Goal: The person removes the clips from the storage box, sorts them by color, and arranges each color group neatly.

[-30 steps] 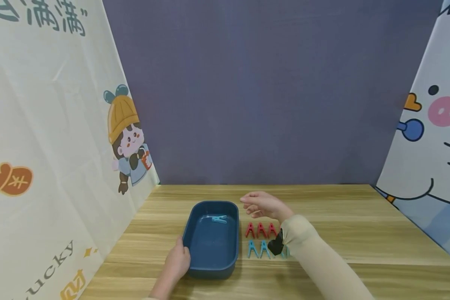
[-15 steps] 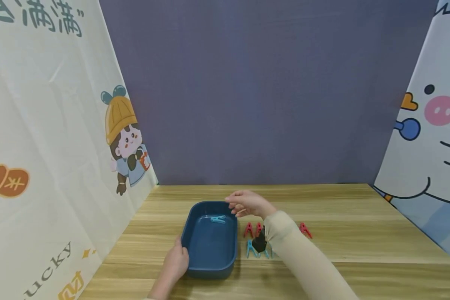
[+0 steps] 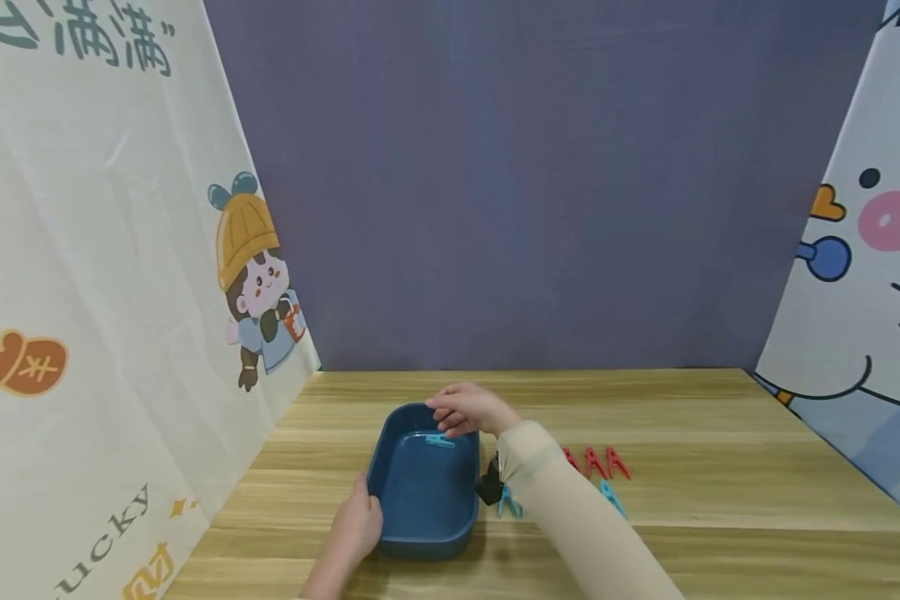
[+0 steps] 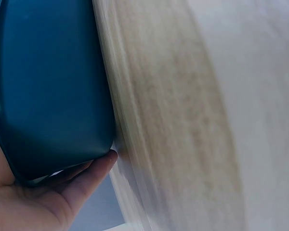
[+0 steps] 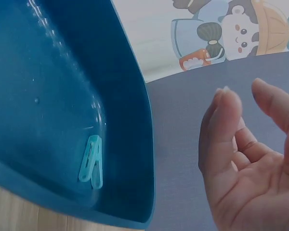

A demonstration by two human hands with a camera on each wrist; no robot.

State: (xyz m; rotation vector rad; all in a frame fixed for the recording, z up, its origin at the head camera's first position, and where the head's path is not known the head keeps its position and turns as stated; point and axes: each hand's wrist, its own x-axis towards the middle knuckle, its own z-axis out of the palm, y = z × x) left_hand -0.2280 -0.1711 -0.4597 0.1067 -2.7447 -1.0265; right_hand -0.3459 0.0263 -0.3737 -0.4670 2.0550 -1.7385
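A dark blue plastic tub (image 3: pixel 423 500) stands on the wooden table, with one light-blue clothespin (image 5: pixel 91 161) lying at its far end. My left hand (image 3: pixel 354 527) holds the tub's near left side; in the left wrist view its fingers (image 4: pixel 89 180) lie against the outer wall. Above the tub's far right corner, my right hand (image 3: pixel 471 410) hovers with thumb and forefinger apart. Nothing shows between its bent fingers in the right wrist view.
Right of the tub are red clothespins (image 3: pixel 594 462) in one row and light-blue clothespins (image 3: pixel 612 498) in a nearer row, partly hidden by the right sleeve (image 3: pixel 570 508). A grey-blue backdrop (image 3: pixel 525 183) rises behind the table (image 3: pixel 720 483), with printed cloths at both sides.
My right hand has moved left, from above the table right of the tub to over its far corner. Clothespins at the right end of the rows have come into view. My left hand stays put.
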